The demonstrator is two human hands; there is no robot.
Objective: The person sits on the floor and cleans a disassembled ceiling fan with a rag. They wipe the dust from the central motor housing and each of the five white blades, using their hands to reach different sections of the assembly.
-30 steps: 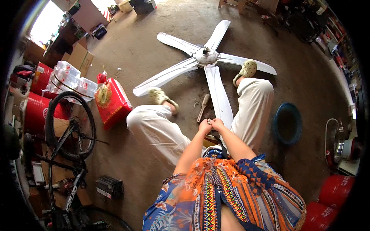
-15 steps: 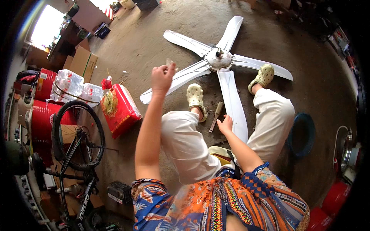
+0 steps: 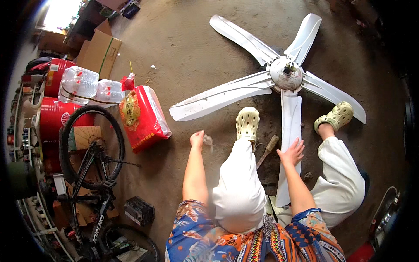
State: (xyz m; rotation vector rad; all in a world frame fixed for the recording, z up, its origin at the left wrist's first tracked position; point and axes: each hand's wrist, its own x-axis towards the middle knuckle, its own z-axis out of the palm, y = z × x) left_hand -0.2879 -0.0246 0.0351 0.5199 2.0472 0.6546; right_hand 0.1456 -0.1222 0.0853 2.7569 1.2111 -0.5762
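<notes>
A white five-blade ceiling fan [image 3: 286, 74] lies flat on the concrete floor between my outstretched legs. My right hand [image 3: 291, 153] rests open on the blade [image 3: 289, 131] that points toward me. My left hand [image 3: 198, 139] hangs over the floor to the left of my left leg, fingers pinched on a small greyish scrap [image 3: 208, 140]. A wooden-handled tool [image 3: 267, 149] lies on the floor between my left shoe [image 3: 247, 123] and that blade.
A red sack [image 3: 142, 117] lies on the floor to the left. Behind it are bundled water bottles [image 3: 89, 87], red drums [image 3: 54, 118] and a cardboard box [image 3: 98, 52]. A bicycle [image 3: 89, 174] stands at the lower left beside a small black box [image 3: 139, 210].
My left hand has dropped from raised high to low beside my left leg, still pinching a small scrap. My right hand has moved onto the near fan blade.
</notes>
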